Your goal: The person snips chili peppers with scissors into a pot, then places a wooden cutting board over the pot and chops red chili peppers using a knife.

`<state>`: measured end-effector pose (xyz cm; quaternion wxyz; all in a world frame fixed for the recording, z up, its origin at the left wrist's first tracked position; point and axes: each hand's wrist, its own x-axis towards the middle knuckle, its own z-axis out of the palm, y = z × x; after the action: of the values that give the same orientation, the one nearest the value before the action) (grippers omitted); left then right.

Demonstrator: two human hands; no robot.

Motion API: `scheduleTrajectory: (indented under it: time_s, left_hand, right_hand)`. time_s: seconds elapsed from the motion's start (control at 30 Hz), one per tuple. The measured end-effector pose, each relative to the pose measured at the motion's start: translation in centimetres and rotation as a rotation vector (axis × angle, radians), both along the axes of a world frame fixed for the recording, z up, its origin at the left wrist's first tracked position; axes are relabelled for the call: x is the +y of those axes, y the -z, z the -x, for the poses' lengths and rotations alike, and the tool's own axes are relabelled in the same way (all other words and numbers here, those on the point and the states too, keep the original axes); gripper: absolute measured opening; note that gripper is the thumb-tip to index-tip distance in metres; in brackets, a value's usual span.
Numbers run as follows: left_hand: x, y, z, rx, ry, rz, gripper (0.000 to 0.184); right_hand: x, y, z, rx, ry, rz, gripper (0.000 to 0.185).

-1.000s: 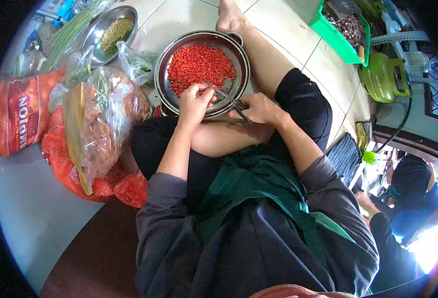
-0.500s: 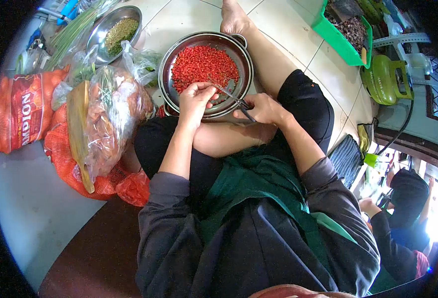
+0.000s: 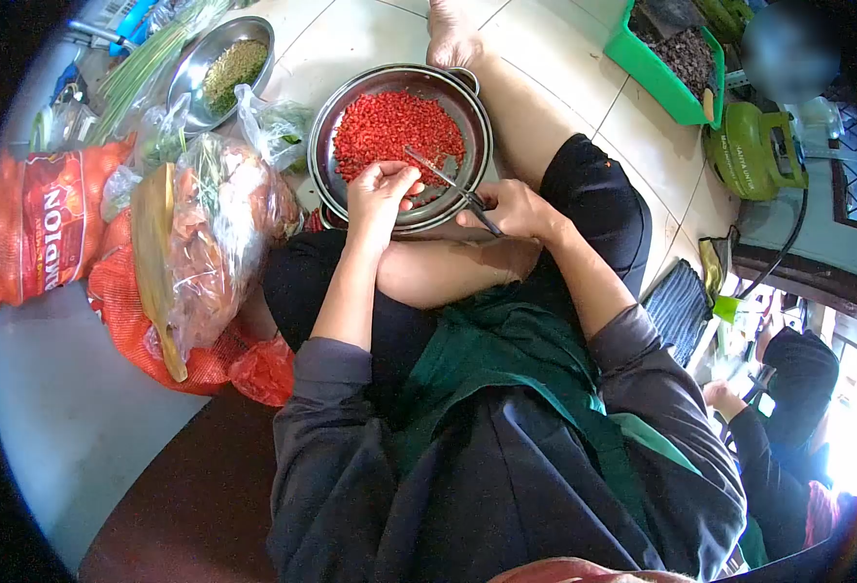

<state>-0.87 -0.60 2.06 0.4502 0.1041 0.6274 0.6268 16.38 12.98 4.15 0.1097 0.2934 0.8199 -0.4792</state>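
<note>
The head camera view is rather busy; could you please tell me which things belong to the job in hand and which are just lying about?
Seemingly in use:
scissors, in the right hand
left hand, beside the scissors
pot beneath, holding small red pieces

Apparently just lying about:
metal bowl
red net sack
filled plastic bag
green crate
green gas cylinder

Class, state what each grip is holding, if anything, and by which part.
The right grip holds the scissors by their handles. The left grip is pinched, but whether it holds anything cannot be told.
</note>
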Motion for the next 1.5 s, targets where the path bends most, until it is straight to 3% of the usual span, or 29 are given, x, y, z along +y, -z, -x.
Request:
scheduleTrajectory:
  time_s: [0.13,0.23,0.37,0.4,0.43,0.57,0.6,0.67,0.7,0.77,0.87,0.97,1.0,1.1,1.2,1.23,1.5]
  left_hand:
    - [0.1,0.0,-0.1,0.03,0.046,-0.033,0.013]
    - [0.2,-0.1,-0.2,0.071,0.086,0.013,0.013]
    - [-0.1,-0.2,-0.2,0.098,0.097,-0.006,0.016]
    - [-0.1,0.0,-0.2,0.075,0.079,-0.014,0.017]
    - [-0.3,0.4,-0.1,0.052,0.072,-0.019,0.019]
    - [-0.3,1.7,0.6,0.037,0.035,-0.045,0.032]
    - [-0.3,1.9,0.8,0.041,0.045,-0.029,0.034]
    - [-0.3,2.9,1.3,0.091,0.076,-0.043,0.038]
    - [-0.1,2.0,0.8,0.175,0.065,0.055,0.042]
    - [0.0,1.5,1.3,0.187,0.064,0.065,0.041]
    - [0.1,2.1,2.2,0.209,0.02,0.108,0.04]
    - [-0.5,2.0,2.4,0.249,-0.033,0.107,0.039]
    - [-1.1,6.1,6.5,0.246,-0.02,0.1,0.036]
    - [-0.9,5.0,6.0,0.319,0.005,0.158,0.03]
    - [-0.9,6.0,6.5,0.366,-0.064,0.162,0.029]
    - [-0.7,4.2,4.3,0.377,-0.107,0.138,0.029]
    - [-1.3,8.6,9.1,0.37,-0.113,0.308,0.032]
  right_hand:
    - [-0.2,-0.3,-0.1,0.034,-0.031,-0.025,0.059]
    - [-0.4,-1.6,0.1,-0.002,-0.026,-0.121,0.049]
    - [0.1,0.0,-0.2,0.039,-0.077,-0.162,0.06]
    - [-0.3,0.7,-0.4,0.02,-0.084,-0.294,0.059]
    - [0.1,0.5,-0.1,-0.054,-0.092,-0.161,0.061]
    - [0.1,3.0,0.0,0.071,-0.011,-0.222,0.053]
    - [0.1,1.7,-0.1,0.04,-0.003,-0.194,0.067]
    - [-0.3,-0.6,-0.8,0.079,0.043,-0.179,0.061]
    - [-0.4,2.0,-0.5,0.196,0.067,-0.151,0.057]
    - [-0.7,3.3,0.0,0.235,0.083,-0.323,0.054]
    - [-0.5,-0.6,-2.1,0.183,0.074,-0.427,0.048]
    - [-0.2,-2.2,-3.8,0.322,0.086,-0.637,0.036]
    - [0.4,-2.4,-4.4,0.381,0.089,-0.693,0.035]
    - [1.7,-5.2,-7.7,0.351,0.191,-0.785,0.035]
    - [3.5,-4.6,-9.6,0.363,0.307,-0.744,0.033]
    - [3.9,-4.3,-10.2,0.377,0.34,-0.725,0.034]
    - [3.9,-5.4,-10.1,0.493,0.437,-0.55,0.032]
